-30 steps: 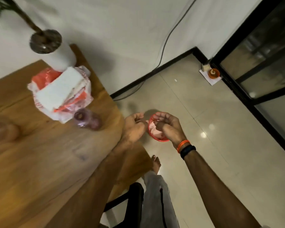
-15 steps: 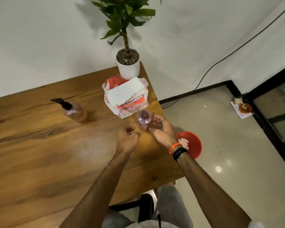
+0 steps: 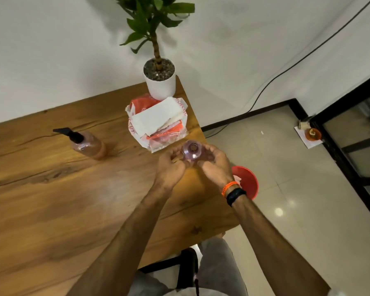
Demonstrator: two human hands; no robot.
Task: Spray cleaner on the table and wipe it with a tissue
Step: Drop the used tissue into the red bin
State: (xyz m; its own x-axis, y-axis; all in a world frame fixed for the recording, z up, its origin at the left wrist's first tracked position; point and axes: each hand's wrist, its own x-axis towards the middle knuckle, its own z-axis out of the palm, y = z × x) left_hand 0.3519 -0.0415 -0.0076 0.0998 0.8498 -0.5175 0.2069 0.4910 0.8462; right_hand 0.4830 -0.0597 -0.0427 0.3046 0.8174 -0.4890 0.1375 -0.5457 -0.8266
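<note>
A small clear pink bottle [image 3: 192,149] with an open neck stands near the right edge of the wooden table [image 3: 51,199]. My right hand [image 3: 214,165] curls round its right side, and my left hand [image 3: 171,167] curls against its left side. Just behind the bottle lies a torn pack of white tissues [image 3: 158,122] in red and white wrapping. A clear pump bottle [image 3: 88,144] with a black nozzle stands further left on the table.
A potted plant in a white pot [image 3: 160,82] stands at the table's far right corner. On the floor beside the table's right edge is a red bin [image 3: 247,181]. A black chair [image 3: 186,268] is under me, and a cable runs along the wall.
The view swung from the red bin on the floor back to the table. Both hands moved from over the bin to the pink bottle and closed round it.
</note>
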